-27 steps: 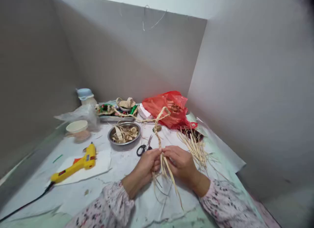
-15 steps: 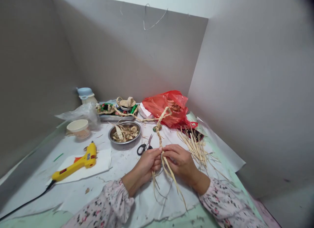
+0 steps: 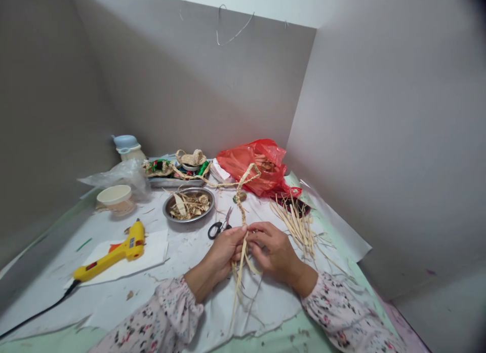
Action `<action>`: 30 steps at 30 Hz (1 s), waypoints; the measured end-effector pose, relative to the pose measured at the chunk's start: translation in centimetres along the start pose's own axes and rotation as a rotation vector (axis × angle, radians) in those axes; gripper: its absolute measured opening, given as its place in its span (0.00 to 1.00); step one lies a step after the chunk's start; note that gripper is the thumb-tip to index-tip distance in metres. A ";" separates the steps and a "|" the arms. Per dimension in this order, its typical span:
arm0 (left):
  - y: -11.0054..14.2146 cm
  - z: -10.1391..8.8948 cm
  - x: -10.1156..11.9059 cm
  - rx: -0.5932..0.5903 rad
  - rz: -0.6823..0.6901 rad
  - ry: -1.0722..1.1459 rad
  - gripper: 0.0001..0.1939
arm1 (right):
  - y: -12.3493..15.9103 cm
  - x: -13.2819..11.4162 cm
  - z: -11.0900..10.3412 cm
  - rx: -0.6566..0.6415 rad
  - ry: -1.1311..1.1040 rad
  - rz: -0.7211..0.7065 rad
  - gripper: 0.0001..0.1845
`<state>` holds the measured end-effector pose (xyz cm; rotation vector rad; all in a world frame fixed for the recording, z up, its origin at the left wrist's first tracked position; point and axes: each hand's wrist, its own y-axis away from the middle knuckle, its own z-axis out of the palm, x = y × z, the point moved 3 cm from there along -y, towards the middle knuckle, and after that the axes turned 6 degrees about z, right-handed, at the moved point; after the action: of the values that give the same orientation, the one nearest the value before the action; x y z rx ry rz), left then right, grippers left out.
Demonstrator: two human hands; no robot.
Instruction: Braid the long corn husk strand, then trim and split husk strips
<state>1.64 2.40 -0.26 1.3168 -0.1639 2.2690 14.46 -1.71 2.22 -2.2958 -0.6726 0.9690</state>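
Observation:
A long straw braid [image 3: 242, 209] runs from between my hands up over the table and off toward the tray at the back. My left hand [image 3: 227, 249] pinches the braid's near end between thumb and fingers. Close against it, my right hand [image 3: 272, 251] has its fingers bent around the loose strands at the same spot. Several pale straw strands [image 3: 239, 282] hang down from my fingers toward the table's front. Just beyond my left hand lie black-handled scissors [image 3: 218, 228], partly covered by it. Right of my right hand is a spread bundle of straw strips [image 3: 299, 224].
A metal bowl [image 3: 165, 211] of straw scraps stands left of the scissors. A yellow glue gun [image 3: 110, 257] with a black cord rests on white paper. Farther back are a paper bowl [image 3: 115, 198], a metal tray [image 3: 178, 182], and a red plastic bag [image 3: 239, 163]. Grey panels enclose the table.
The loose strands swing from hanging rightward to hanging down and left. My fingers have shifted slightly at the braid's end. The whole view has moved a little, so things sit farther left.

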 end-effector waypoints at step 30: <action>0.3 -0.4 -0.1 -0.012 -0.009 -0.357 0.17 | 0.0 3.8 1.4 -0.051 -0.500 0.650 0.06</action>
<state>1.21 2.30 -0.49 1.7028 -0.2925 2.0032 15.71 1.08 -0.37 -2.3698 -0.1079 1.8790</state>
